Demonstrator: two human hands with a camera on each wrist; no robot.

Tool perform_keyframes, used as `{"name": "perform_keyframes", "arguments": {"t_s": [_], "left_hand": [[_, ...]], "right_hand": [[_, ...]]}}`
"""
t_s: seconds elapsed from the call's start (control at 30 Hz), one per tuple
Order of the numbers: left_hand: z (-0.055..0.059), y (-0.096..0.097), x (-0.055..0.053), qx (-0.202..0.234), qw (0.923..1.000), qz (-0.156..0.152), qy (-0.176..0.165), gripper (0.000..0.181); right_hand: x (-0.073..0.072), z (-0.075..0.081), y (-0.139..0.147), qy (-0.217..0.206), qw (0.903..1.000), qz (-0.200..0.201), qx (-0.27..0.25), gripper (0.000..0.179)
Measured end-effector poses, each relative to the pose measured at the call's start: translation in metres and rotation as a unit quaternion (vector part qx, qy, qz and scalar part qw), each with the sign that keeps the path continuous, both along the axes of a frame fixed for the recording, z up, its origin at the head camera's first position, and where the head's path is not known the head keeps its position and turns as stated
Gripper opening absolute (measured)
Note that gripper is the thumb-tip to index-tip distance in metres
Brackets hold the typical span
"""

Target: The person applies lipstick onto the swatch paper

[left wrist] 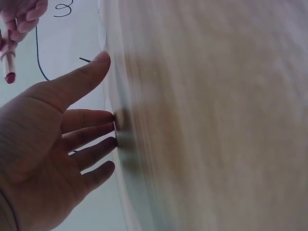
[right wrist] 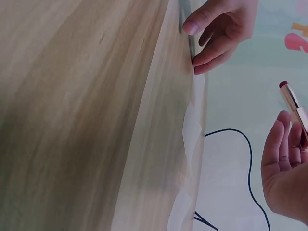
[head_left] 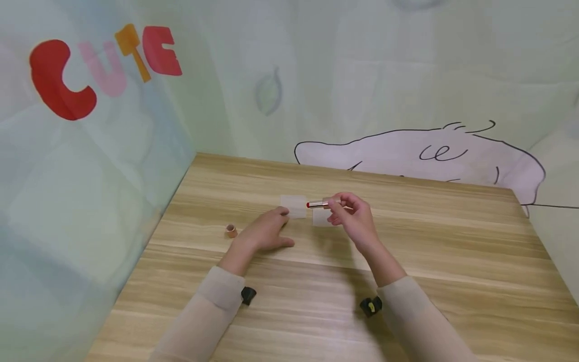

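Note:
My right hand [head_left: 355,218] holds a lipstick [head_left: 318,204] above the table, its red tip pointing left; the right wrist view shows the lipstick [right wrist: 291,98] with a shiny metallic tube. My left hand [head_left: 267,231] reaches over the wood with its fingers fairly straight, fingertips at the near-left edge of a white paper piece [head_left: 295,205]. In the left wrist view those fingertips [left wrist: 111,142] meet the tabletop. A second white paper piece [head_left: 320,218] lies just right of the first, partly behind the right hand. The copper-coloured lipstick cap [head_left: 231,231] stands left of my left hand.
The wood-grain table [head_left: 289,317] meets a printed fabric backdrop [head_left: 362,90] at its back and left sides. Black wrist devices [head_left: 248,295] hang below both sleeves.

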State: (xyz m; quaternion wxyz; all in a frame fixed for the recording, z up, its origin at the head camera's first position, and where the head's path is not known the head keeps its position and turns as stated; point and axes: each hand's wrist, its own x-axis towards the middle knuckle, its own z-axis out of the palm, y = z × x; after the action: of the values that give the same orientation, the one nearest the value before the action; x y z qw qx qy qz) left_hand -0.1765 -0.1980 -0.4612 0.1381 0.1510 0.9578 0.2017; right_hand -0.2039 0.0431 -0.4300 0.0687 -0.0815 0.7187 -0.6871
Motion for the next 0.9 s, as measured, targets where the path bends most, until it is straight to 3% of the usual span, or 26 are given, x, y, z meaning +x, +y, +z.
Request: {"name": "perform_keyframes", "arguments": {"t_s": [0.4, 0.63, 0.9], "left_hand": [[-0.001, -0.003, -0.001, -0.003, 1.0000, -0.008, 0.005, 0.067], [0.000, -0.003, -0.001, -0.004, 0.9998, -0.014, 0.012, 0.063], [0.001, -0.004, 0.001, 0.002, 0.9999, -0.010, 0.008, 0.067]], "right_hand": [[-0.008, -0.008, -0.012, 0.039, 0.9972, 0.011, 0.063, 0.023], [-0.013, -0.008, -0.018, 0.087, 0.9893, 0.002, 0.117, 0.019], [-0.020, -0.012, -0.026, 0.098, 0.9793, 0.002, 0.177, 0.016]]}}
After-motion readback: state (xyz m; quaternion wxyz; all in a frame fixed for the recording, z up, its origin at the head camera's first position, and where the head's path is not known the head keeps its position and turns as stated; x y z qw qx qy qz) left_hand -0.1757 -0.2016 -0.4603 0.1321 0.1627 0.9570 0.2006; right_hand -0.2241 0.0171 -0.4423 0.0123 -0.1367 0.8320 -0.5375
